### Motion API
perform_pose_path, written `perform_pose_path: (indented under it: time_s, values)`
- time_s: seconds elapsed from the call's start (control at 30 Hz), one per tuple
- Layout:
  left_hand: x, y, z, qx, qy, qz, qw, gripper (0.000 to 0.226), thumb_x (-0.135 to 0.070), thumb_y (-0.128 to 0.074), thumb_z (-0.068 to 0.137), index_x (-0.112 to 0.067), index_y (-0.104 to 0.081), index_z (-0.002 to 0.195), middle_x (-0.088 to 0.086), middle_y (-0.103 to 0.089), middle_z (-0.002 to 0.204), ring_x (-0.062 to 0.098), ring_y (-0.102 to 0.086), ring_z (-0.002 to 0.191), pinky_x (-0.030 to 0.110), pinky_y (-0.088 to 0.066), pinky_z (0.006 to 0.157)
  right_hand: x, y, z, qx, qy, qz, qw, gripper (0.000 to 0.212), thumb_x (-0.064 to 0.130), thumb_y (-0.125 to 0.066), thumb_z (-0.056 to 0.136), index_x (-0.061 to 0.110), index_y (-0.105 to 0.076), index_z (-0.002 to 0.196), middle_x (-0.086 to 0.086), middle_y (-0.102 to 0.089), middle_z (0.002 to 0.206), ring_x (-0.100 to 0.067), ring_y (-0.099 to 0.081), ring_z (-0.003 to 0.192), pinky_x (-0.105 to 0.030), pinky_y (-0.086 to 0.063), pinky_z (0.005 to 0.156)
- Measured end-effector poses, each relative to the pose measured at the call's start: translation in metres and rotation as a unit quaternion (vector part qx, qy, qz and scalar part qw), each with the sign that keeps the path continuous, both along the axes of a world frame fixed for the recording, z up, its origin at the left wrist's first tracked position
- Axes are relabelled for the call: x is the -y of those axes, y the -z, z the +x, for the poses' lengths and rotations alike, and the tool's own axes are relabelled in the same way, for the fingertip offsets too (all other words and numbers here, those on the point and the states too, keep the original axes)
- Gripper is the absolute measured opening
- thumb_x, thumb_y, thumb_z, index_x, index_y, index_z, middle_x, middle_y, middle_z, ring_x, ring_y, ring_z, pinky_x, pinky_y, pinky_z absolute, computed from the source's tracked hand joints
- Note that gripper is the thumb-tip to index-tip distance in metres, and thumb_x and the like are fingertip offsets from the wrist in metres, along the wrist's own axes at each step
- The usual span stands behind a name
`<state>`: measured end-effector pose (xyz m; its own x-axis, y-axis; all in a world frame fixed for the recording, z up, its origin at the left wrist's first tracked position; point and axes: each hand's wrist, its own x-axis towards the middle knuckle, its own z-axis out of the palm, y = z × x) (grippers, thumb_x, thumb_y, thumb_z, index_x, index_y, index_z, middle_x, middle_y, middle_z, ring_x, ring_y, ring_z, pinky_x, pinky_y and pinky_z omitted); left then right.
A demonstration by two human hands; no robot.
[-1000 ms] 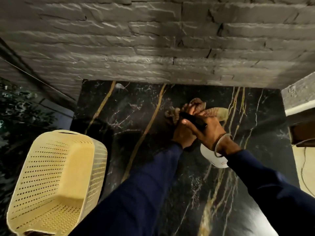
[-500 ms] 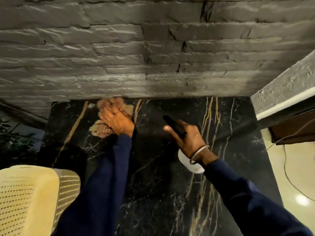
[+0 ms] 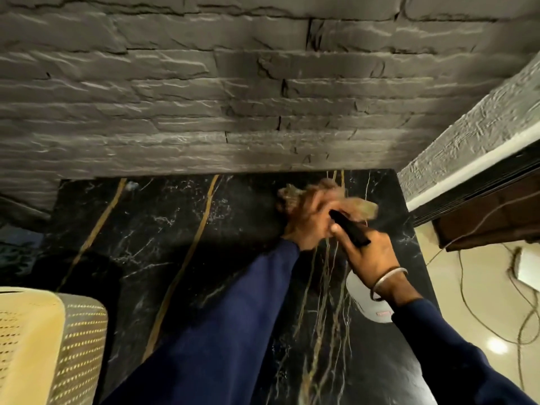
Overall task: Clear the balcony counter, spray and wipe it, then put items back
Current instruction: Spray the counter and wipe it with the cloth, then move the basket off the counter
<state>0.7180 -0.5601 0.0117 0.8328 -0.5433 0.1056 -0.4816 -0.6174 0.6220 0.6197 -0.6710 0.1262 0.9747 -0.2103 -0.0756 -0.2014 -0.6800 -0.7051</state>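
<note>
Wiping is the step in hand: a crumpled tan cloth rag is pressed flat under the left hand at the far right of the black marble counter with gold veins, close against the grey rough-cut stone wall. The fingers of that hand are bunched down on the rag, which is smeared by motion blur (so its weave and exact outline cannot be made out). A white plastic spray bottle with a black trigger head is held in the right hand, the fingers closed around its neck and the black nozzle pointed forward toward the rag; the bottle body hangs below the wrist, above the counter and not resting on it. A thin metal bangle is worn on that wrist.

The counter appears already cleared, and nothing but the rag is seen lying on it. A pale yellow perforated plastic basket stands off the near left edge.

The near half of the slab is judged to be left for wiping; the next move calls for the rag to be drawn back toward the body in even passes, with firm downward pressure, while the bottle is kept clear of the cloth.

A small red mark is seen low on the bottle, but no writing can be read there.
</note>
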Motion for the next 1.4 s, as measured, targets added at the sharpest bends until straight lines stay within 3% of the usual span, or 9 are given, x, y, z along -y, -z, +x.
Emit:
perform_pose_path:
  time_s: [0.17, 0.3, 0.47, 0.67, 0.77, 0.93, 1.03, 1.13, 1.4]
  values:
    - [-0.107, 0.015, 0.026, -0.104, -0.347, 0.064, 0.93, 0.051, -0.032, -0.047, 0.098, -0.023, -0.037, 0.147, 0.017, -0.029, 0.156, 0.038, -0.024, 0.145, 0.055, -0.021, 0.119, -0.018, -0.003, -0.007, 0.01, -0.025, 0.125, 0.992, 0.055, 0.065, -0.05, 0.084, 0.014, -0.062, 0.101, 0.001, -0.062, 0.072, -0.009, -0.06, 0.06, -0.032, -0.051, 0.057]
    - [-0.175, 0.032, -0.007, -0.017, -0.486, 0.156, 0.86, 0.06, -0.035, -0.057, 0.093, -0.012, -0.04, 0.146, 0.026, -0.038, 0.147, 0.048, -0.037, 0.133, 0.058, -0.026, 0.114, -0.054, 0.009, 0.007, 0.048, -0.036, 0.194, 0.979, 0.046, 0.056, -0.057, 0.086, 0.018, -0.054, 0.111, 0.006, -0.062, 0.097, -0.006, -0.062, 0.089, -0.025, -0.051, 0.078]
    - [-0.2, 0.031, -0.042, -0.018, -0.483, 0.252, 0.838, 0.051, -0.038, -0.047, 0.097, -0.016, -0.043, 0.143, 0.031, -0.038, 0.143, 0.048, -0.043, 0.123, 0.06, -0.035, 0.099, -0.097, 0.032, 0.05, 0.093, -0.077, 0.186, 0.975, 0.063, 0.057, -0.056, 0.084, 0.006, -0.046, 0.12, -0.012, -0.053, 0.111, -0.022, -0.056, 0.101, -0.03, -0.048, 0.088]
    - [-0.2, 0.024, -0.039, -0.048, -0.477, 0.262, 0.838, 0.053, -0.04, -0.044, 0.097, -0.016, -0.039, 0.145, 0.031, -0.035, 0.145, 0.047, -0.038, 0.128, 0.059, -0.028, 0.106, -0.118, 0.038, 0.085, 0.092, -0.085, 0.192, 0.973, 0.061, 0.042, -0.069, 0.083, 0.002, -0.045, 0.122, -0.002, -0.051, 0.105, 0.0, -0.048, 0.084, -0.009, -0.04, 0.075]
    - [-0.199, 0.016, -0.039, -0.062, -0.463, 0.238, 0.851, 0.06, -0.048, -0.044, 0.096, -0.02, -0.037, 0.148, 0.029, -0.03, 0.15, 0.046, -0.031, 0.135, 0.062, -0.019, 0.112, -0.118, 0.04, 0.088, 0.074, -0.076, 0.179, 0.978, 0.062, 0.035, -0.072, 0.083, 0.008, -0.043, 0.13, 0.002, -0.053, 0.112, -0.007, -0.054, 0.097, -0.023, -0.047, 0.083]
    - [-0.214, -0.032, -0.049, 0.016, -0.479, 0.219, 0.85, 0.055, -0.057, -0.036, 0.094, -0.024, -0.054, 0.134, 0.015, -0.044, 0.146, 0.034, -0.028, 0.144, 0.06, 0.002, 0.116, -0.105, 0.044, 0.062, -0.018, 0.058, 0.065, 0.996, 0.118, 0.048, -0.09, 0.053, 0.018, -0.024, 0.146, -0.009, -0.034, 0.149, -0.028, -0.04, 0.134, -0.045, -0.037, 0.11]
    - [-0.249, -0.069, -0.071, 0.069, -0.533, 0.146, 0.831, 0.034, -0.04, -0.047, 0.09, -0.021, -0.069, 0.107, 0.009, -0.063, 0.121, 0.032, -0.05, 0.126, 0.054, -0.025, 0.113, -0.131, 0.041, 0.011, -0.015, 0.158, 0.042, 0.986, 0.082, 0.041, -0.082, 0.058, 0.007, -0.048, 0.124, -0.019, -0.053, 0.126, -0.038, -0.052, 0.119, -0.038, -0.04, 0.099]
    - [-0.293, -0.106, -0.099, 0.106, -0.564, 0.069, 0.816, 0.023, -0.028, -0.052, 0.084, -0.022, -0.071, 0.094, 0.003, -0.071, 0.099, 0.028, -0.061, 0.102, 0.041, -0.046, 0.095, -0.193, 0.029, -0.022, 0.029, 0.085, 0.039, 0.995, 0.042, 0.021, -0.076, 0.072, 0.001, -0.06, 0.106, -0.023, -0.063, 0.108, -0.042, -0.059, 0.103, -0.045, -0.047, 0.092]
    - [-0.428, -0.149, -0.214, 0.092, -0.657, 0.099, 0.742, 0.021, -0.023, -0.058, 0.085, -0.019, -0.069, 0.103, 0.007, -0.07, 0.105, 0.029, -0.057, 0.106, 0.037, -0.04, 0.097, -0.36, -0.028, -0.018, 0.091, -0.228, 0.077, 0.966, 0.023, 0.023, -0.074, 0.069, 0.012, -0.063, 0.085, -0.012, -0.067, 0.087, -0.034, -0.064, 0.086, -0.037, -0.048, 0.086]
